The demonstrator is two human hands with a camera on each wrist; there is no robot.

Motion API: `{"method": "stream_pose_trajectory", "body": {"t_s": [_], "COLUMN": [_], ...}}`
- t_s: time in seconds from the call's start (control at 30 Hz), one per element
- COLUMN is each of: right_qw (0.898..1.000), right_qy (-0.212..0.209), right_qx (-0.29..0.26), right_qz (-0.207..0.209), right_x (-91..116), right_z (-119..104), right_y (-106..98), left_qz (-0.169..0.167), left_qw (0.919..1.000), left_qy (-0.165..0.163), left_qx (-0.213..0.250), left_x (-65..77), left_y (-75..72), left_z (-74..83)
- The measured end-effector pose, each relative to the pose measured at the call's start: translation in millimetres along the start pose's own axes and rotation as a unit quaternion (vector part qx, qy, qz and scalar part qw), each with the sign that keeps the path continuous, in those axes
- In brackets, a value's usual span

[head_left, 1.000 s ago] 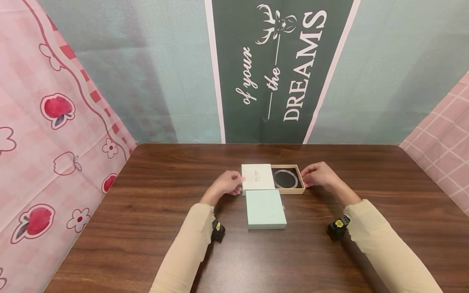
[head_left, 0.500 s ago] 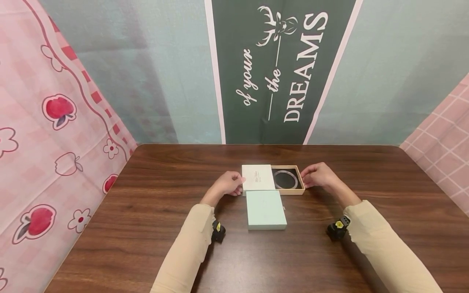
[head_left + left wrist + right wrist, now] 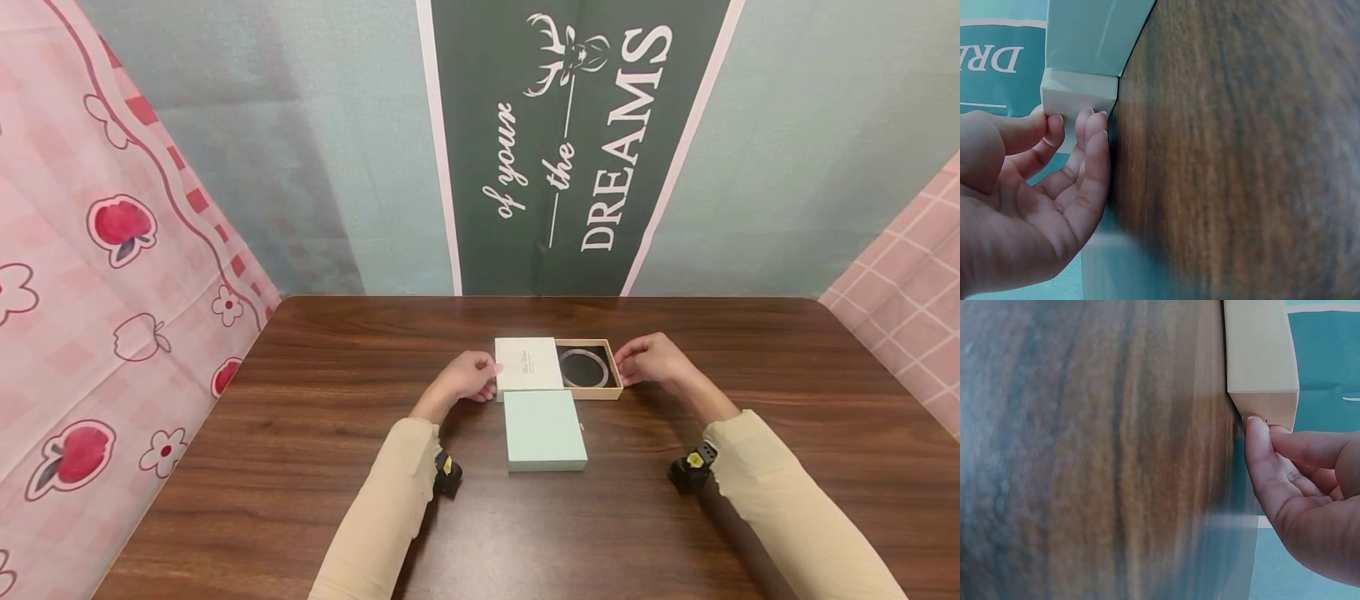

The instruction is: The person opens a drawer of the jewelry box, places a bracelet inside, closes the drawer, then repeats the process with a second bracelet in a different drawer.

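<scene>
A white slide-out gift box lies on the table, its printed sleeve (image 3: 525, 364) at left and its tan-rimmed drawer (image 3: 592, 394) partly out at right. Inside the drawer, a pale ring-shaped bangle (image 3: 606, 372) rests on a black pad. My left hand (image 3: 470, 375) holds the sleeve's left end, thumb at the top edge and other fingers against the end face. At the drawer's outer end my right hand (image 3: 654, 360) pinches with thumb and forefinger; the small part between them is mostly hidden. The drawer's end wall (image 3: 1266, 406) shows right above those fingertips in the right wrist view.
A mint-green flat box (image 3: 543, 427) lies just in front of the white sleeve, with a small tab (image 3: 582, 426) on its right side. The brown wood-grain table (image 3: 360, 333) ends at a hanging cloth (image 3: 360, 167) behind.
</scene>
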State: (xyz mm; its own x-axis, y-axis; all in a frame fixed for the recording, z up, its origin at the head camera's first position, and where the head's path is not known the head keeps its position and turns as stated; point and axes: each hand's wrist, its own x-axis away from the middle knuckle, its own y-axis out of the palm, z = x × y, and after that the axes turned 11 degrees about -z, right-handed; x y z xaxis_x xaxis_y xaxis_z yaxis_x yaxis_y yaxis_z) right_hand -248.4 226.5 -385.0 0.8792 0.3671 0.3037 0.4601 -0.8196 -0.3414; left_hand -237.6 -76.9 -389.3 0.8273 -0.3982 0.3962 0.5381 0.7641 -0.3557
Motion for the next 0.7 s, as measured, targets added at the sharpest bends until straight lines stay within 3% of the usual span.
{"method": "stream_pose_trajectory", "body": {"t_s": [0.7], "right_qw": [1.0], "right_qy": [-0.001], "right_qx": [-0.015], "right_qz": [-0.012], "right_x": [0.4], "right_z": [-0.9], "right_y": [-0.6], "left_qz": [-0.001], "left_qw": [1.0], "left_qy": [-0.002], "left_qx": [-0.001], "left_x": [-1.3], "left_y": [-0.4], "left_z": [0.9]}}
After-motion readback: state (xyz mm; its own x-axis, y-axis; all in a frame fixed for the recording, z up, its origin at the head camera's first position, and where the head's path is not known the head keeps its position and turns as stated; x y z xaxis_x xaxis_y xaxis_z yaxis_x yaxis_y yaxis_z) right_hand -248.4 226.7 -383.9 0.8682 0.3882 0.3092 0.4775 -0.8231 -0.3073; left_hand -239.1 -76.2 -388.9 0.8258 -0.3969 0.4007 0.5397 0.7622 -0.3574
